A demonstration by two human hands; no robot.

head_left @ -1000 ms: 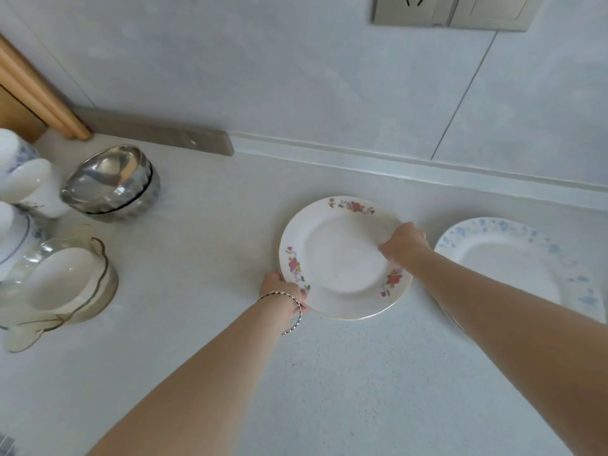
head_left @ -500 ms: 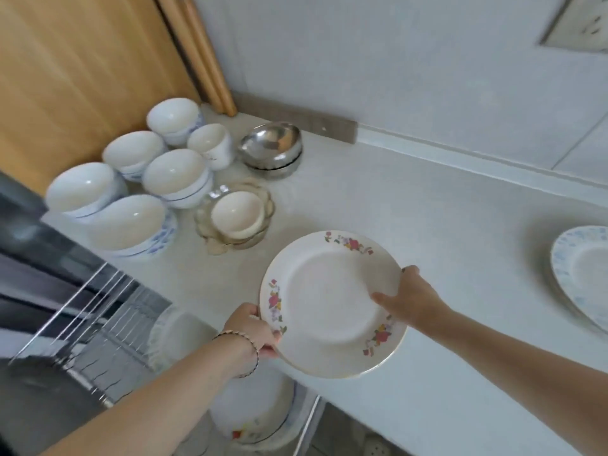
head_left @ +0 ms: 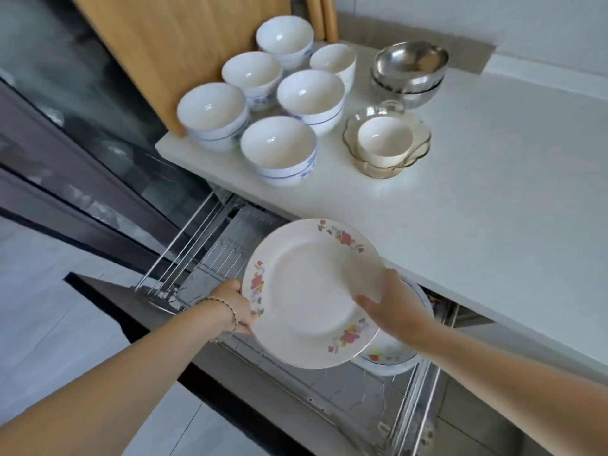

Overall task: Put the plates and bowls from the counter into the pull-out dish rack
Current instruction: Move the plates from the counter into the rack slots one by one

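- Nearest the camera, two bare forearms reached in from the lower corners, and a thin bracelet (head_left: 230,311) sat on the left wrist.
- The left hand (head_left: 235,306) gripped the floral plate (head_left: 309,291) at its left rim, fingers curled beneath the edge where they could not be seen.
- The right hand (head_left: 393,311) grasped the right rim, with the thumb laid over the plate's face and the fingers hidden behind it.
- Between the two hands the floral plate was held clear of any surface and tilted toward the camera. It was cream with pink and purple flower sprays round its border.
- Below it the pull-out dish rack (head_left: 194,248) stood drawn out, its chrome wires and mesh floor visible left of the plate and under it.
- Stacked plates (head_left: 391,357) already lay in the rack, just beneath the held plate's right edge and largely covered by it.
- Beyond the plate ran the white counter (head_left: 493,199), its front edge overhanging the rack.
- Six white bowls (head_left: 279,149), some with blue trim, were clustered at the counter's left end.
- Just right of them a small cream bowl (head_left: 385,141) sat inside a scalloped glass dish (head_left: 418,149).
- Farther back were nested steel bowls (head_left: 409,65).
- A wooden panel (head_left: 184,44) rose at the far left behind the bowls.
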